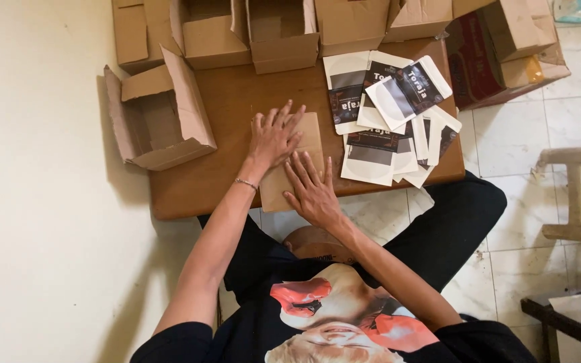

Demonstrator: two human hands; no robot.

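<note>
A flat brown cardboard piece [311, 138] lies on the low wooden table [230, 101], its near end hanging past the front edge. My left hand [274, 134] rests flat on its upper left part with fingers spread. My right hand [312, 191] lies flat on its lower part, fingers apart too. Neither hand grips anything. A thin bracelet sits on my left wrist.
Several open cardboard boxes [284, 30] line the table's back edge, and one open box [159, 114] overhangs the left end. A pile of white and black pouches [391, 114] covers the table's right part. More boxes [506, 47] stand on the tiled floor; a chair frame [576, 195] is at the right.
</note>
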